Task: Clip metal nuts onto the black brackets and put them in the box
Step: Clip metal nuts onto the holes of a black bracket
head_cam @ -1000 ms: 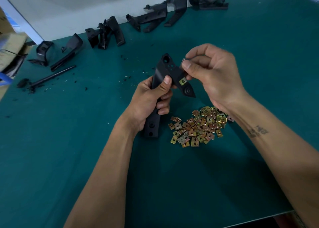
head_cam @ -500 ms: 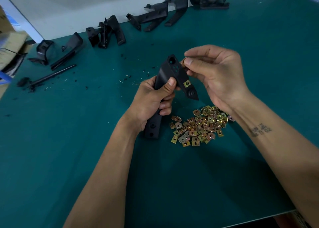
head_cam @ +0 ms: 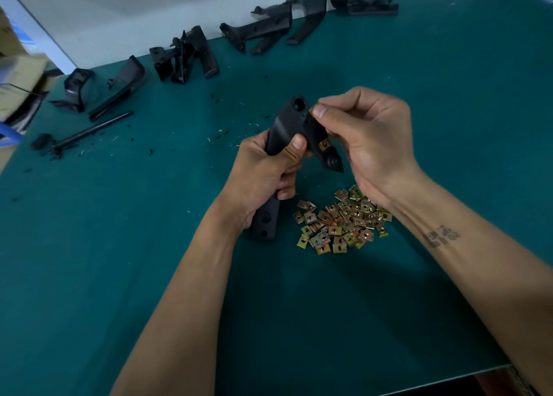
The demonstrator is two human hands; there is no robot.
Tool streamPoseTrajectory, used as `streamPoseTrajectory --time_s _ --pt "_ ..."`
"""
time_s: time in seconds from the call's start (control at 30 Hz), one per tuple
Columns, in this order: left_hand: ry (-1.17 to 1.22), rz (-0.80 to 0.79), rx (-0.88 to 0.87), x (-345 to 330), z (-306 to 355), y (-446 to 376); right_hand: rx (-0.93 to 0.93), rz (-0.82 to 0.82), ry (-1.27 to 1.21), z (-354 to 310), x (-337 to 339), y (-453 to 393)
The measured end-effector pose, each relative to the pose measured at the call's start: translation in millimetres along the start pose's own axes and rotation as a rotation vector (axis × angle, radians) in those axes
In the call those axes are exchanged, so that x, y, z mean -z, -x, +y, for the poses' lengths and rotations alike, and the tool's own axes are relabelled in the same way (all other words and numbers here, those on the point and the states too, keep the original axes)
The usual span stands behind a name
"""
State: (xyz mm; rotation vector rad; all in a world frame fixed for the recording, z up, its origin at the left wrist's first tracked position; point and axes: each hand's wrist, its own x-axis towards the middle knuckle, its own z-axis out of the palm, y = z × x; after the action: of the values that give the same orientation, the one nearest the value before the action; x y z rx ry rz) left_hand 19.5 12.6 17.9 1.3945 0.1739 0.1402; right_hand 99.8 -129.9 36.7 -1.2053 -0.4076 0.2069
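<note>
Bracket (head_cam: pixel 287 132) upright over green mat (head_cam: pixel 119 276), gripped mid-length by left hand (head_cam: pixel 263 174), thumb across its front. One nut (head_cam: pixel 324 145) already clipped on lower tab. Second nut (head_cam: pixel 313 110) pinched between right hand (head_cam: pixel 368 138) thumb and fingers, touching bracket's upper edge. Nut pile (head_cam: pixel 341 220) on mat just below hands. Spare brackets (head_cam: pixel 269 27) along far edge.

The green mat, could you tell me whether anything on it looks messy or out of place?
Yes: small black crumbs and pale slivers lie scattered on the green mat left of the held bracket, thickest around the black rod. They look like trimming debris. The nut pile is loose but contained.
</note>
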Motion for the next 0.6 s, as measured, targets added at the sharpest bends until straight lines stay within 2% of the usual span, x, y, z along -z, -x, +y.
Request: streamPoseTrajectory --time_s 0.13,0.4,0.6 --pt "-0.015 0.007 -0.007 1 0 -1 -0.005 0.018 -0.012 -1 -4 5" --pt "-0.035 0.006 -0.013 1 0 -1 -0.049 -0.070 0.024 -6 -5 7" --pt "-0.039 0.026 -0.002 3 0 0 -0.101 -0.242 0.051 -14 4 0"
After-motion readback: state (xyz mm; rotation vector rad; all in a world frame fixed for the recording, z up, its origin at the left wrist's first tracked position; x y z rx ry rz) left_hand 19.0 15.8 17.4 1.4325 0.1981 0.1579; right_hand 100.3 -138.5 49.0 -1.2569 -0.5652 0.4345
